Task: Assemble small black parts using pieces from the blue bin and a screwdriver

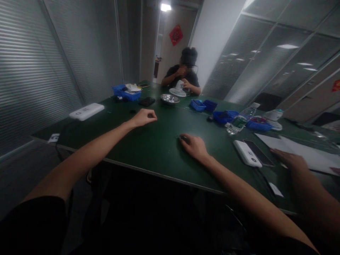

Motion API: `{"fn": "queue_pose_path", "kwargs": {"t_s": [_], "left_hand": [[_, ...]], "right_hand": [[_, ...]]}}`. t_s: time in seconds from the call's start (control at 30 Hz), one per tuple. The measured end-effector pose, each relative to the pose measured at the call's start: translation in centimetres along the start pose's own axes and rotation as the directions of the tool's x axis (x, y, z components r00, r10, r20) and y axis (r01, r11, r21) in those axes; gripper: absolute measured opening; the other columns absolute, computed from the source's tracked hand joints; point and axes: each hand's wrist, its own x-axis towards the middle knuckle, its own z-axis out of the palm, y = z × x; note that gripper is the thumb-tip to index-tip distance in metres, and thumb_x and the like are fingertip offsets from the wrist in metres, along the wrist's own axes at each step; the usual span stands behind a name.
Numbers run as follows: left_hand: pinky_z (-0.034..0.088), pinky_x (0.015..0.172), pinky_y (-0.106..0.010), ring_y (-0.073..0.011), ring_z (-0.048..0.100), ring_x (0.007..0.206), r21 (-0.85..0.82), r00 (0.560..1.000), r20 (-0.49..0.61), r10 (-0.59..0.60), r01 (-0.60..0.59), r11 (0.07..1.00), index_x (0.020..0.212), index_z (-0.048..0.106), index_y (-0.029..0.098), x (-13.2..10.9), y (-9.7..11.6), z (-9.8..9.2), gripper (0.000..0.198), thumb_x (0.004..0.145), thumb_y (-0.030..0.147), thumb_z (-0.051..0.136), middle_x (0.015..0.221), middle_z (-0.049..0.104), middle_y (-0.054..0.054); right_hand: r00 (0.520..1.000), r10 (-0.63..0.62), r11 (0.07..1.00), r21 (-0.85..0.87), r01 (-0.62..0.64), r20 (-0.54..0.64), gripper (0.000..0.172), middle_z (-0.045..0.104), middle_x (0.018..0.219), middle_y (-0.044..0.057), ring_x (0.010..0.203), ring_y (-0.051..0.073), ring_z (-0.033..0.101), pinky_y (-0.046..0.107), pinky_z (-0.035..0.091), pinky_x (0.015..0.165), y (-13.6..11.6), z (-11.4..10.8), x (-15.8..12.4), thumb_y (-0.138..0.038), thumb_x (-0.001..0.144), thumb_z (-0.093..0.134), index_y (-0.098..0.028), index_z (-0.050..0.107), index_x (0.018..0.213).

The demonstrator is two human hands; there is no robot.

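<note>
My left hand (145, 117) rests on the dark green table (148, 145) with its fingers curled into a loose fist; what is inside it, if anything, is hidden. My right hand (193, 145) lies knuckles up on the table, fingers bent over a small dark object (183, 138) that I cannot make out. Both arms reach out from the table's near edge.
A co-worker's hand (288, 158) lies at the right beside a phone (259, 153) and a white power bank (247, 153). Another white box (86, 111) sits at the left. Blue trays (126, 92), a metal bowl (169, 99), a water bottle (239, 122) and a seated person (183, 74) are farther back.
</note>
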Motion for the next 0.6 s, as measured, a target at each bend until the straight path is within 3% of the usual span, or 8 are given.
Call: {"fn": "queue_pose_path", "kwargs": {"t_s": [0.07, 0.2, 0.27, 0.37, 0.6], "left_hand": [[0.055, 0.093, -0.040, -0.0244, 0.073, 0.095, 0.047, 0.984, -0.160, -0.078, 0.087, 0.995, 0.092, 0.079, 0.019, 0.2, -2.4, -1.9, 0.017, 0.086, 0.035, 0.077, 0.100, 0.079, -0.008], [0.056, 0.096, -0.039, -0.0243, 0.073, 0.096, 0.082, 0.889, -0.375, -0.263, 0.315, 0.946, 0.096, 0.081, 0.019, -0.5, -7.1, -5.5, 0.019, 0.080, 0.030, 0.081, 0.103, 0.080, -0.007], [0.056, 0.097, -0.038, -0.0239, 0.073, 0.098, 0.075, 0.857, -0.405, -0.320, 0.380, 0.922, 0.106, 0.081, 0.020, -1.1, -8.8, -6.6, 0.026, 0.080, 0.026, 0.080, 0.106, 0.080, -0.008], [0.055, 0.100, -0.039, -0.0252, 0.072, 0.102, 0.106, 0.843, -0.404, -0.356, 0.429, 0.897, 0.108, 0.083, 0.020, -1.6, -10.0, -7.3, 0.027, 0.081, 0.025, 0.078, 0.112, 0.079, -0.009], [0.051, 0.107, -0.043, -0.0295, 0.071, 0.108, 0.100, 0.842, -0.354, -0.407, 0.467, 0.878, 0.089, 0.084, 0.023, -1.7, -9.0, -6.8, 0.010, 0.079, 0.024, 0.081, 0.111, 0.080, -0.007]], "right_hand": [[1.000, -0.004, 1.000, -0.008, 0.004, -0.004, 0.043, 0.081, 0.109, 0.008, 0.088, 0.023, 0.074, 0.031, 0.052, 0.077, 0.1, 0.1, 0.0, -0.046, 0.108, 0.051, -0.025, 0.068, 0.141], [1.000, -0.003, 1.000, -0.002, 0.003, 0.005, 0.043, 0.081, 0.110, 0.009, 0.088, 0.023, 0.074, 0.031, 0.053, 0.077, 0.0, 0.0, -0.1, -0.045, 0.108, 0.051, -0.025, 0.067, 0.142], [1.000, -0.007, 1.000, 0.005, 0.007, 0.012, 0.043, 0.081, 0.110, 0.009, 0.087, 0.023, 0.074, 0.031, 0.053, 0.076, -0.1, -0.2, -0.1, -0.044, 0.108, 0.051, -0.025, 0.067, 0.142], [1.000, -0.013, 1.000, 0.015, 0.012, 0.013, 0.043, 0.081, 0.107, 0.008, 0.085, 0.023, 0.074, 0.031, 0.053, 0.075, -0.2, -0.4, -0.2, -0.042, 0.107, 0.051, -0.024, 0.068, 0.142], [1.000, 0.000, 1.000, -0.018, 0.000, 0.000, 0.043, 0.081, 0.107, 0.008, 0.085, 0.023, 0.074, 0.031, 0.051, 0.075, 0.0, 0.0, 0.0, -0.044, 0.107, 0.051, -0.026, 0.069, 0.141]]}}
